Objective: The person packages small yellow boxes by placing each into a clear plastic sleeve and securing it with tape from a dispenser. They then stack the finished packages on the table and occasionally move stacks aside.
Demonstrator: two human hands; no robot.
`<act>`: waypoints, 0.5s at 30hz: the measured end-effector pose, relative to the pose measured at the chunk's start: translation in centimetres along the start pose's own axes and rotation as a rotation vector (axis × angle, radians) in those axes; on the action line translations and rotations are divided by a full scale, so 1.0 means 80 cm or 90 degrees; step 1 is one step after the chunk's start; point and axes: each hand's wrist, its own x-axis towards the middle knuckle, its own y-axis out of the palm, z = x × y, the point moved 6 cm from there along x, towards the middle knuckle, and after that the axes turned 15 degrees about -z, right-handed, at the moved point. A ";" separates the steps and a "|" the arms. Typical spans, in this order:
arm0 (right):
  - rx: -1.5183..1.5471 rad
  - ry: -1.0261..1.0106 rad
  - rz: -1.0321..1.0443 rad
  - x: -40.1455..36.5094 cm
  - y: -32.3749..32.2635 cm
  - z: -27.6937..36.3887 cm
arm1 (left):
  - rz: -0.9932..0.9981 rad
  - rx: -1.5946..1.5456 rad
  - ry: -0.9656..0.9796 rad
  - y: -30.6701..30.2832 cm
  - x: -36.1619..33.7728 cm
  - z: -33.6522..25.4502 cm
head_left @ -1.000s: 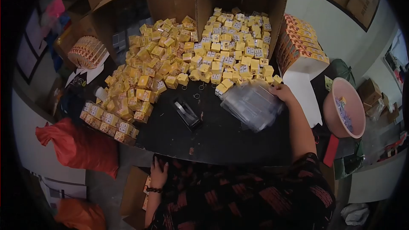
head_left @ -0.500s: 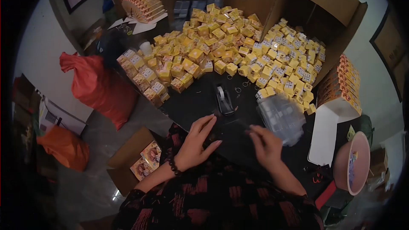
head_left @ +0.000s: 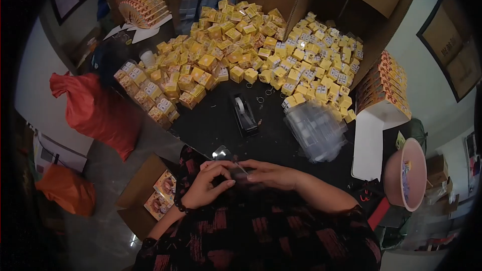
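Plainly, the dark tabletop (head_left: 201, 126) was crowded along its far side: a heap of yellow boxes (head_left: 216, 52) to the left, white-and-yellow cubes (head_left: 316, 68) beside it, and small metal rings (head_left: 260, 100) just in front. The tape dispenser (head_left: 245, 115) stood ahead of the hands, with a pile of clear plastic sheets (head_left: 317, 131) to its right. Both hands met near the table's front edge around a clear plastic piece (head_left: 225, 154); the left hand (head_left: 207, 185) had its fingers curled and nearly closed on it, and the right hand (head_left: 273, 174) gripped it with bent fingers. Dark surface showed on either side of the dispenser, while the left edge slanted from the packed boxes (head_left: 146, 93) toward the person's clothing.
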 end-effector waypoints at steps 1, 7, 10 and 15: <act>0.063 0.166 0.095 -0.006 0.008 -0.013 | 0.031 -0.026 -0.004 0.001 -0.002 -0.008; -0.263 0.046 0.129 0.032 0.011 -0.018 | 0.096 0.114 0.075 -0.007 -0.004 -0.024; -0.553 -0.178 0.084 0.015 0.023 0.026 | 0.108 0.076 0.056 -0.010 -0.012 -0.008; -0.636 -0.527 -0.774 -0.015 -0.202 0.155 | 0.259 -0.322 -0.258 0.007 -0.050 0.043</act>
